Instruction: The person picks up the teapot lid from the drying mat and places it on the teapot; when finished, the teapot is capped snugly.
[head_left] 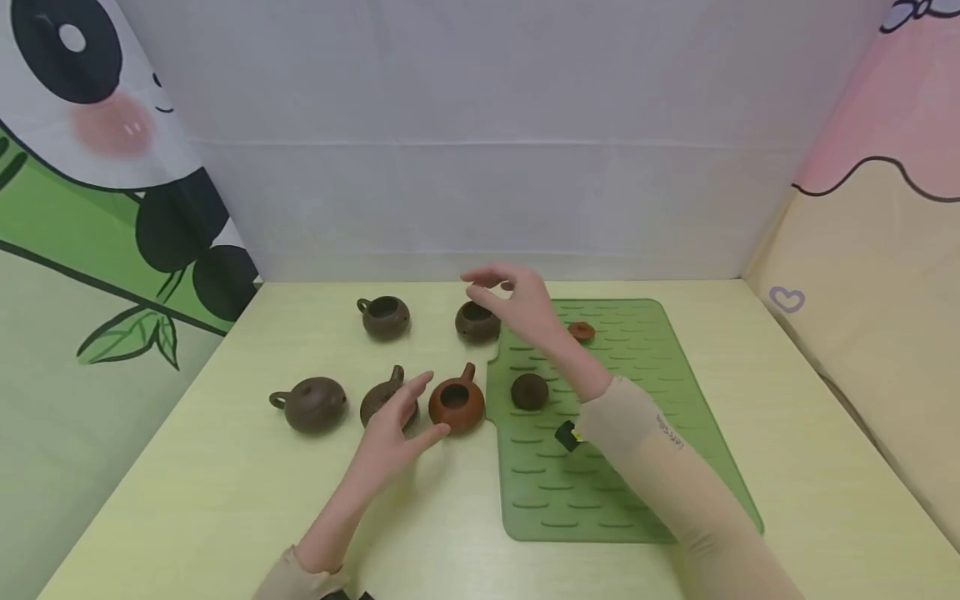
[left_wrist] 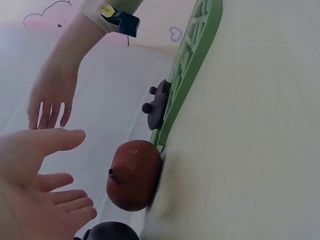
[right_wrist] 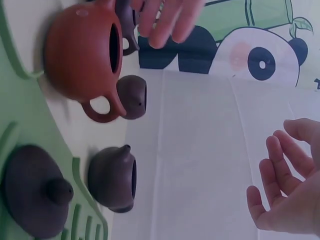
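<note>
My left hand (head_left: 393, 433) is spread, its thumb near the front of a reddish-brown teapot (head_left: 470, 414) that stands uncovered, spout pointing away. Partly behind that hand sits a dark brown teapot (head_left: 372, 404). Raised in the air, my right hand (head_left: 521, 304) has loosely bent fingers with nothing between them in the right wrist view. It overlaps an uncovered dark teapot (head_left: 474, 332) at the back in the head view. On a green mat (head_left: 622, 500) lie a dark lid (head_left: 529, 392) and a reddish lid (head_left: 581, 332), near the right forearm.
Another dark teapot (head_left: 313, 408) stands at the left, handle toward the left. Behind it is an uncovered dark teapot (head_left: 386, 323). A pale cloth wall (head_left: 480, 200) rises along the table's back edge, with printed cloths at both sides.
</note>
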